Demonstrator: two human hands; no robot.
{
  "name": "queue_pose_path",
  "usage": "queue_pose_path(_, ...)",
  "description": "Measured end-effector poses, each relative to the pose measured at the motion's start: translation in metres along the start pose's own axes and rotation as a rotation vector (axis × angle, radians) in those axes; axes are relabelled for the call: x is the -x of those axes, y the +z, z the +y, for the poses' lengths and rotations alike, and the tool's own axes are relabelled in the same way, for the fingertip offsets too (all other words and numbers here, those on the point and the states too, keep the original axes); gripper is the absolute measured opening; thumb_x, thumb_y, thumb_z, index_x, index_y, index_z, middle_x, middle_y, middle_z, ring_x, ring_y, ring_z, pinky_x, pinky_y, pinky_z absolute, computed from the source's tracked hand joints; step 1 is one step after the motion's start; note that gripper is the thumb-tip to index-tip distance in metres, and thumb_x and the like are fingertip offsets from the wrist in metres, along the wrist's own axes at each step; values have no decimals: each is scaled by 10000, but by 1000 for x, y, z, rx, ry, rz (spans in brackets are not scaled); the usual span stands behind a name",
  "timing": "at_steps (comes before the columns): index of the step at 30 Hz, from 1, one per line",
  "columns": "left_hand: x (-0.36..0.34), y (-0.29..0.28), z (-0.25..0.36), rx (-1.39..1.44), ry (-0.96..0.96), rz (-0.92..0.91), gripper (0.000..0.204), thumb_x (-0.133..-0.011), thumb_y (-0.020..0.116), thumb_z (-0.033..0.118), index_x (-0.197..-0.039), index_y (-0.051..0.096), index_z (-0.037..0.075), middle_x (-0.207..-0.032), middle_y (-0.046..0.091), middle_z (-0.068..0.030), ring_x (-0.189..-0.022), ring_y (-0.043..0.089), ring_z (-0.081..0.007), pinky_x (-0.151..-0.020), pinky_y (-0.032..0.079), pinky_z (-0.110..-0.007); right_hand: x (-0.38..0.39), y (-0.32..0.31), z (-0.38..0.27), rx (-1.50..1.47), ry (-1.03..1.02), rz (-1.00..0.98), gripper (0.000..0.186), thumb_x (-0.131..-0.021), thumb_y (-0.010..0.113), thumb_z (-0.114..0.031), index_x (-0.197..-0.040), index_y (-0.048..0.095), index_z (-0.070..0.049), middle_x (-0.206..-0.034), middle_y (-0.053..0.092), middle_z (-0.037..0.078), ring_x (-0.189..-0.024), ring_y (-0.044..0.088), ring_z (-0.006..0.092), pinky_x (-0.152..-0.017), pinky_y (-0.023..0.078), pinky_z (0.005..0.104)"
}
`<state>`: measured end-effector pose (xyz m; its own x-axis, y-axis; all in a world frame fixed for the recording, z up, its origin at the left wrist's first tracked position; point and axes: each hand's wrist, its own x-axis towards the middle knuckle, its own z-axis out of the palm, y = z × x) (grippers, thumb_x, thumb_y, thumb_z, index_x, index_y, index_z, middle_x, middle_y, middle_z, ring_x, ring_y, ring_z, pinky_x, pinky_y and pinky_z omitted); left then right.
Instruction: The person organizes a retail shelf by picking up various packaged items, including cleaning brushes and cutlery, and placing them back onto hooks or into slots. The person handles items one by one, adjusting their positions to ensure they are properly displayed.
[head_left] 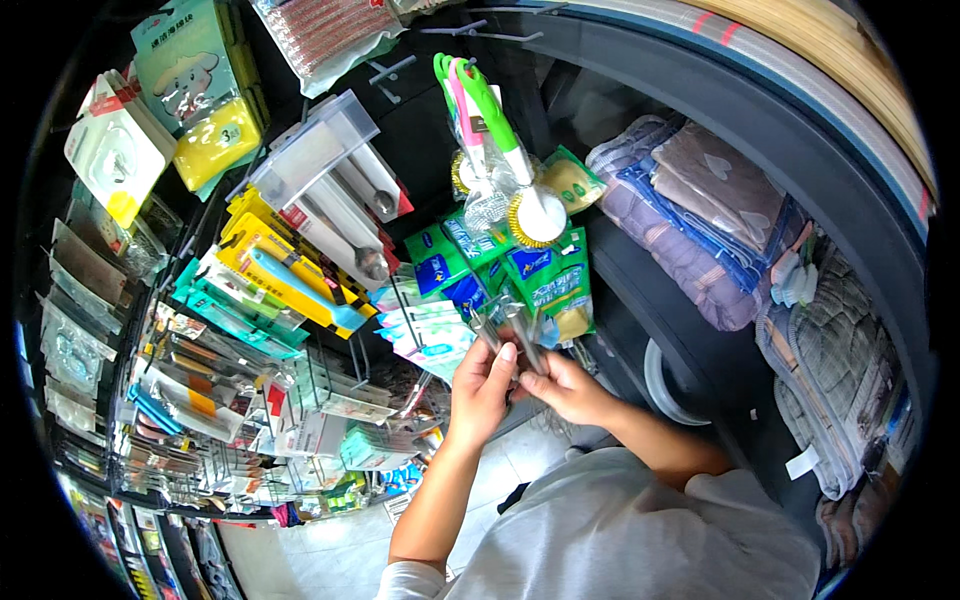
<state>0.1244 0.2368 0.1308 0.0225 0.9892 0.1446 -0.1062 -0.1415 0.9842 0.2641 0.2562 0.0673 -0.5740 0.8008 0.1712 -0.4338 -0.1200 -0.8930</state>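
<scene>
My left hand (482, 392) is closed around a slim silver metal utensil (485, 330), its thumb pressed along the side. Right beside it, my right hand (572, 392) grips a second silver metal utensil (521, 326). Both pieces point up and away from me, and their exact kind is hard to make out. Just beyond them hang green sponge packs (545, 275). Above these are dish brushes (538, 215) with green and pink handles and yellow-edged round heads. White and pale blue packets (430, 330) hang to the left of my left hand.
On the left, a pegboard rack carries yellow carded utensils (285, 270), boxed spoons (345, 225), a clear plastic box (310, 150) and many small packs. At right, dark shelves (665, 295) hold folded quilted textiles (690, 230) and grey mats (835, 370). Metal hooks (390, 75) stick out above.
</scene>
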Motion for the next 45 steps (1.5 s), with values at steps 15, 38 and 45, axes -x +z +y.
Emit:
queue_pose_path(15, -127, 5, 106, -174, 430, 287, 304, -1000, 446, 298, -1150, 552, 56, -774, 505, 13, -619, 478, -57, -540, 479, -221, 10, -35, -37, 88, -22, 177, 123, -979, 490, -187, -947, 501, -69, -724, 490, -27, -635, 455, 53, -574, 381, 225)
queue_pose_path(38, -197, -39, 80, -374, 451, 335, 523, -953, 536, 181, -1356, 325, -77, -1282, 509, -210, -1184, 510, -243, -1000, 394, -321, -19, -8, -62, 62, -44, -16, 213, -1007, 446, -255, -1088, 493, -63, -793, 524, -8, -550, 429, 39, -454, 345, 197)
queue_pose_path(45, -114, -40, 60, -310, 446, 317, 492, -944, 517, 93, -1373, 316, -44, -1391, 406, -201, -1288, 409, -260, -1081, 297, -368, -137, 32, -137, -3, -332, -66, 316, -1023, 388, -313, -1076, 515, -30, -798, 552, 32, -515, 466, 52, -454, 387, 198)
